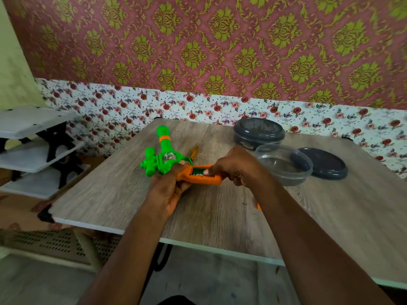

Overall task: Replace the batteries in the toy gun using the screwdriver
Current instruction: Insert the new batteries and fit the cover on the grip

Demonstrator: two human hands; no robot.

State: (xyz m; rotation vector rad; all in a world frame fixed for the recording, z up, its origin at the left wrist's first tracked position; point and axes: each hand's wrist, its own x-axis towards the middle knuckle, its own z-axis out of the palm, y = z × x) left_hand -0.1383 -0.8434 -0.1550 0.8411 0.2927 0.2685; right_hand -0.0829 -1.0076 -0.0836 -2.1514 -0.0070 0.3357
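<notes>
step: battery seating judged | toy gun [169,158] clamped by left hand [168,190] | battery [198,172] pressed into open grip by right hand [236,166] fingertip | next: cover and screwdriver [195,152] needed

Both bare arms are being stretched forward, side by side. The left hand [166,190] is being curled around the toy gun [176,164] from below, palm up. The right hand [235,167] is being bent down from the right, and a fingertip [206,172] is being pressed into the gun's open handle.
</notes>
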